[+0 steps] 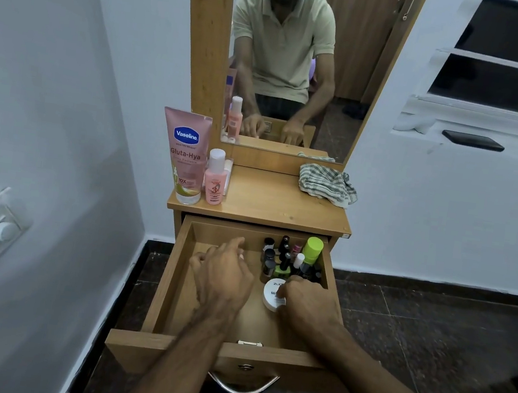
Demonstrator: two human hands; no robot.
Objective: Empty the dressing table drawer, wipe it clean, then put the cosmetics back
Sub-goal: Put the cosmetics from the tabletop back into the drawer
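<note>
A: What stands on the far left of the wooden dressing table top (269,207)?

B: A tall pink Vaseline lotion tube (187,155) stands on its cap at the left edge, and just beside it, to its right, is a small pink bottle with a white cap (215,176), upright.

A: And the drawer?

B: The open wooden drawer (173,270) is pulled well out under the top, with a curved metal handle (242,387) on its front. Both hands are inside it.

A: How is the left hand (225,274)?

B: It hangs over the bare left half of the drawer floor, back upward, fingers loosely curled. Something pale shows at its fingertips, but I cannot tell whether it holds anything.

A: What lies to its right?

B: A cluster of small nail polish bottles (279,257) stands in the drawer's back right corner, along with a bottle with a bright green cap (313,250). In front of them sits a round white jar (273,293).

A: And the right hand (306,303)?

B: Its fingers and thumb are curled round the right side of that white jar, gripping it near the drawer's right wall.

A: Anything further right?

B: A crumpled green-and-white striped cloth (327,185) lies on the back right corner of the table top, below the wood-framed mirror (288,53). A dark phone (473,140) rests on the white window ledge, well apart from the table
</note>
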